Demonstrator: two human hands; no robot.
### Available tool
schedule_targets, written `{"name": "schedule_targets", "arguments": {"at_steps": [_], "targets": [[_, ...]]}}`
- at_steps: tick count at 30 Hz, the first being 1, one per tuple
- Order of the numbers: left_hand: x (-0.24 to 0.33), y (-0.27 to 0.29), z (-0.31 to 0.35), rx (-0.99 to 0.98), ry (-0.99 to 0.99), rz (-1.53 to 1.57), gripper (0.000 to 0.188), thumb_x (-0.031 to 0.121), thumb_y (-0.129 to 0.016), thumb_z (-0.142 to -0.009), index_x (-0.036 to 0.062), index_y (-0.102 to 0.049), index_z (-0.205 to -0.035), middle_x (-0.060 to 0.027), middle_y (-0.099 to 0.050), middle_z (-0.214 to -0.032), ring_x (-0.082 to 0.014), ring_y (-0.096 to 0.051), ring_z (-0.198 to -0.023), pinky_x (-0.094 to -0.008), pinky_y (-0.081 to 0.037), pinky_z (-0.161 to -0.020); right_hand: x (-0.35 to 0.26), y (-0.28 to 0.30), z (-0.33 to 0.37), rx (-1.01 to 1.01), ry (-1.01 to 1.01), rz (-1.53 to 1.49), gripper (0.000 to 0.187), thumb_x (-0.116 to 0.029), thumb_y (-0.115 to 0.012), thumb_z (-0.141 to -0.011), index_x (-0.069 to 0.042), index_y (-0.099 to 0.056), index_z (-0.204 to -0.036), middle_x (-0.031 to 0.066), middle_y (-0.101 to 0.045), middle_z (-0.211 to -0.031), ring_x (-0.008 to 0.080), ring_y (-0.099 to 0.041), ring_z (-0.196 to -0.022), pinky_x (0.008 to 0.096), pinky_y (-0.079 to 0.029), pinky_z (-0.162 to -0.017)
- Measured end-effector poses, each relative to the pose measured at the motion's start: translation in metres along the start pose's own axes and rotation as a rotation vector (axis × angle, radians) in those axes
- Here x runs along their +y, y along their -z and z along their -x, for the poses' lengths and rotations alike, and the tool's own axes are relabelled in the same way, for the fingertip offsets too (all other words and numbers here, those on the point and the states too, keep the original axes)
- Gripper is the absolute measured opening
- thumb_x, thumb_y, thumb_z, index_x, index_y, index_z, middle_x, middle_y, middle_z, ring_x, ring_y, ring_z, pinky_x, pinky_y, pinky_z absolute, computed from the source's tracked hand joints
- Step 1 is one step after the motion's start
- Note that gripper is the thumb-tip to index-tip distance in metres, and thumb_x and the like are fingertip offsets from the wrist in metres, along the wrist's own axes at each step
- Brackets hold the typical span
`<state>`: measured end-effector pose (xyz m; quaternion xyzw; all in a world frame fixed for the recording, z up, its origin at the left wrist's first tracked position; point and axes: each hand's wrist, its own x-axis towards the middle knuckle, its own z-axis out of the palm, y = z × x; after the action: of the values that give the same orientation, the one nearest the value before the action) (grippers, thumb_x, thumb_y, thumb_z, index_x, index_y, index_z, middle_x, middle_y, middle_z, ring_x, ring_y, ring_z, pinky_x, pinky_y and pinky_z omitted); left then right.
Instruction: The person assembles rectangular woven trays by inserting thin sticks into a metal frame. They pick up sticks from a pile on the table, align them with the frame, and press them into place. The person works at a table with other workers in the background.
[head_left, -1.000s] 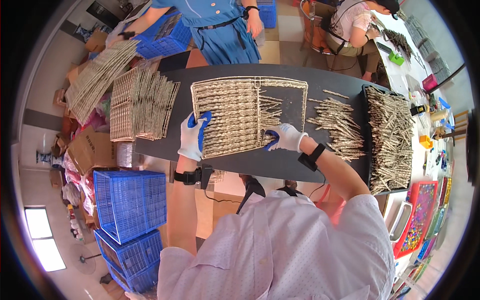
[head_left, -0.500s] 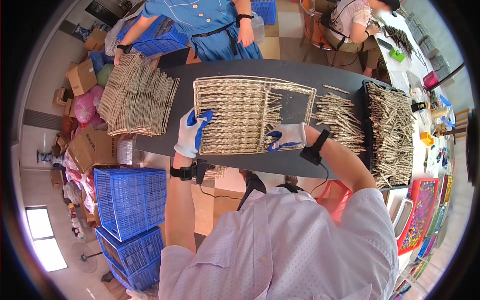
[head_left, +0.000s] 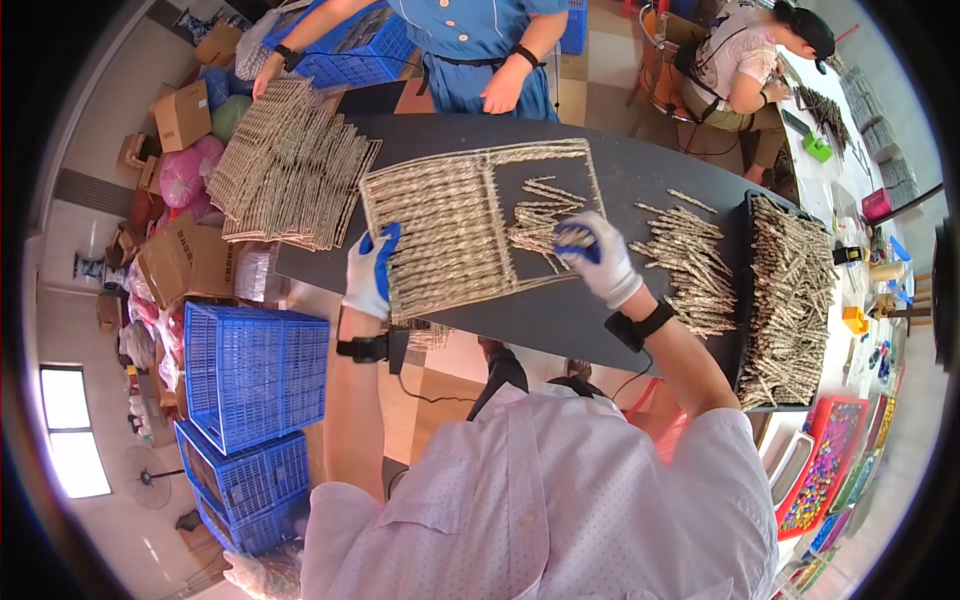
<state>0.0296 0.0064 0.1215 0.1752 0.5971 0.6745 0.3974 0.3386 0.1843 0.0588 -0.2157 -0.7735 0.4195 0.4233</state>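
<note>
A rectangular beige frame (head_left: 440, 225) lies tilted on the dark table, its left part filled with rows of twisted rods. My left hand (head_left: 372, 275), in a white and blue glove, is closed on the frame's left edge, fingers over the rim. Loose short twisted sticks (head_left: 540, 215) show inside the frame's right opening. Just over that opening, my gloved right hand (head_left: 605, 262) is closed around a few twisted sticks (head_left: 574, 238); its palm and thumb partly hide them. To its right, a spread pile of the same sticks (head_left: 688, 265) lies on the table.
A black tray (head_left: 742, 300) heaped with sticks stands at the table's right end. Stacked rod frames (head_left: 290, 170) lie at the left end, where a co-worker's hand (head_left: 268, 78) touches them. Blue crates (head_left: 255, 380) stand left of me. Another person sits at a white table.
The frame has turned, its right side swinging away from me. My right hand has moved right and up off the frame's lower bar, and sticks now show in its grip.
</note>
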Motion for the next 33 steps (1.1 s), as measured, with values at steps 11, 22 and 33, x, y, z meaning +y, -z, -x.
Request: {"name": "schedule_targets", "arguments": {"at_steps": [11, 22, 33], "targets": [[0.029, 0.11, 0.063, 0.277, -0.037, -0.043, 0.029, 0.013, -0.061, -0.096, -0.0024, -0.061, -0.12, -0.009, -0.068, -0.105, -0.0186, -0.067, -0.09, -0.0314, -0.056, -0.078, 0.119, 0.028, -0.023, 0.362, -0.547, -1.172, 0.029, -0.037, -0.061, -0.096, -0.012, -0.061, -0.111, 0.0019, -0.061, -0.088, 0.0186, -0.059, -0.081, 0.0378, -0.051, -0.08], [0.009, 0.163, 0.095, 0.239, 0.002, 0.18, 0.028, 0.008, -0.057, -0.097, -0.0038, -0.059, -0.122, -0.0092, -0.068, -0.109, -0.019, -0.067, -0.092, -0.0321, -0.057, -0.081, 0.172, -0.088, -0.083, -0.723, -0.429, 0.95, 0.052, -0.045, -0.063, -0.089, -0.011, -0.055, -0.128, 0.0146, -0.061, -0.126, 0.0325, -0.057, -0.118, 0.0456, -0.045, -0.097], [-0.004, 0.128, 0.062, 0.116, -0.11, 0.066, 0.027, 0.007, -0.06, -0.094, -0.0044, -0.062, -0.118, -0.0058, -0.067, -0.106, -0.0131, -0.063, -0.093, -0.0276, -0.052, -0.084, 0.074, -0.085, -0.058, -0.1, -0.566, -0.068, 0.039, -0.031, -0.065, -0.092, -0.007, -0.059, -0.122, 0.0123, -0.063, -0.122, 0.0265, -0.061, -0.109, 0.0375, -0.048, -0.095]]}}
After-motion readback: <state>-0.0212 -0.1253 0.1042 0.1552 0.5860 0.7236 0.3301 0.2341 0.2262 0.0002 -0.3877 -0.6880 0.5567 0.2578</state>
